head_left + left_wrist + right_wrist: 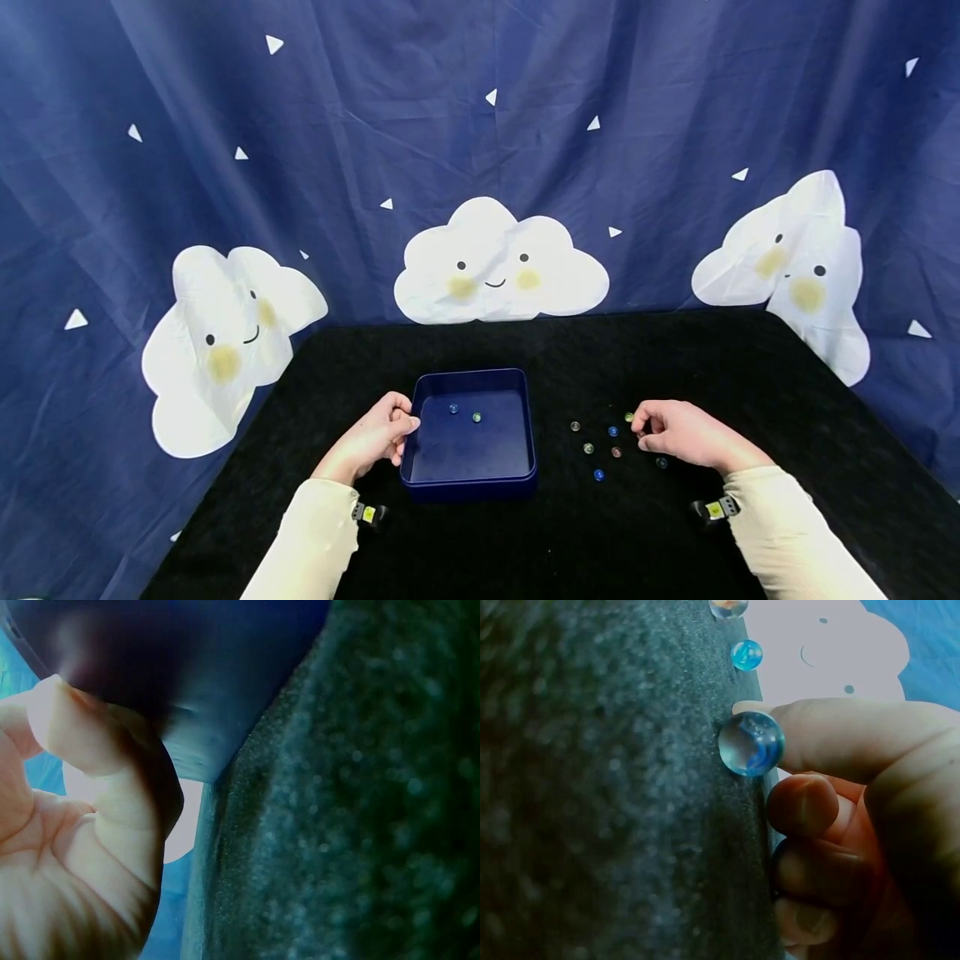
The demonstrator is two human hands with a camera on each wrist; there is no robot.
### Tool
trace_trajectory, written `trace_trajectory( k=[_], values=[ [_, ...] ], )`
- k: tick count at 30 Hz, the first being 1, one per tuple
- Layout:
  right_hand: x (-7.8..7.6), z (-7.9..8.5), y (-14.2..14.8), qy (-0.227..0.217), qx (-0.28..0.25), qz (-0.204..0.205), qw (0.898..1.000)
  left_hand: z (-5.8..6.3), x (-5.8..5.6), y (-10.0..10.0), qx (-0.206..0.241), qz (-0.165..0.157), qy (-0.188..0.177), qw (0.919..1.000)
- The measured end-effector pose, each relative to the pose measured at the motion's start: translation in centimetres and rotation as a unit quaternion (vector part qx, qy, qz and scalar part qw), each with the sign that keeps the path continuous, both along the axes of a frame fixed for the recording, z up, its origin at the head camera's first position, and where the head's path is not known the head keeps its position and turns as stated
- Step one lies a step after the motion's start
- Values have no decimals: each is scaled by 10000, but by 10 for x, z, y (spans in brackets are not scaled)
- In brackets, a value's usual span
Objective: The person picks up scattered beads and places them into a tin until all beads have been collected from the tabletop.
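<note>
Navy tray (471, 454), left side in left grip (378, 435)

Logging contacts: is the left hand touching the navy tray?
Touching. The head view shows the left hand gripping the navy tray at its left side wall.

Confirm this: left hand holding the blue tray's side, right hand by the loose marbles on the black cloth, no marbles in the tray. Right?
No: the blue tray has two marbles in it, as the head view shows. The rest stands: left hand holding the tray's side, right hand by the loose marbles on the black cloth.
</note>
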State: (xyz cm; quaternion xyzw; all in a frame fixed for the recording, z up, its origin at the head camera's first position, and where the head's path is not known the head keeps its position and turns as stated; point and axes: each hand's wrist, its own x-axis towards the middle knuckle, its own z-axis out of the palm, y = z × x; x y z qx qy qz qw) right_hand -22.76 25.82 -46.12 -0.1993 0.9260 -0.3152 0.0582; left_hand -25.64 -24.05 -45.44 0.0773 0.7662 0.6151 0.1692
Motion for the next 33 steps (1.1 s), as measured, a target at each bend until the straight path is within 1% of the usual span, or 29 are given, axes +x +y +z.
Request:
trace_trajectory(
  k=[8, 16, 19, 25, 29, 33],
  values=[
    [-1, -1, 1, 39, 3, -56, 10000, 0, -1, 0, 9, -17, 2, 10000],
    [-1, 0, 1, 119, -34, 5, 9999, -2, 0, -2, 38, -41, 28, 10000],
    [0, 1, 0, 293, -79, -46, 9995, -4, 0, -1, 83, -31, 10, 10000],
    [1, 4, -6, 738, -195, -278, 9967, -6, 0, -1, 126, -25, -18, 9999],
    [2, 10, -14, 1052, -274, -351, 9935, -4, -1, -2, 105, -36, 10, 9999],
    [6, 17, -26, 1178, -413, -318, 9917, -3, -1, -2, 104, -34, 7, 9999]
  ],
)
